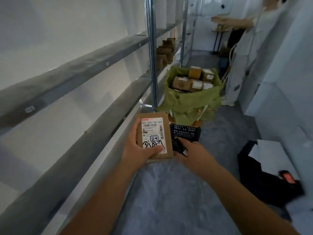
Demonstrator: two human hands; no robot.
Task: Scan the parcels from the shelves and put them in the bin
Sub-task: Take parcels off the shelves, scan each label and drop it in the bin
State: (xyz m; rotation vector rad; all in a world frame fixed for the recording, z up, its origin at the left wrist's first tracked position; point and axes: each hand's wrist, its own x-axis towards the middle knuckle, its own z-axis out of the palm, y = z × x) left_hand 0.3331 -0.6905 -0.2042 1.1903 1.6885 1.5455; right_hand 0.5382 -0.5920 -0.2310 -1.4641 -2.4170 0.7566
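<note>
1. Head view: my left hand [140, 150] grips the parcel [155, 136], thumb curled over its label [152, 133], face up.
2. My right hand [191, 153] is curled round the black scanner [177, 146], just beside the parcel's right edge.
3. Aim squarely at the barcode (keep the thumb off it); hold steady.
4. Ahead on the floor stands the green-lined bin [191, 99], already holding parcels; shelves [76, 65] run to my left.

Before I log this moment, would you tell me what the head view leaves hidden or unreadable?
1. Scanner: mostly covered by the right hand and the parcel; its make and screen are hidden.
2. Parcel label: small print too fine; left hand thumb covers its lower edge.
3. Bin: lower parcels buried under the top ones.
4. Far shelf boxes: blurred.
5. Black crate: partly behind parcel and hand.
</note>
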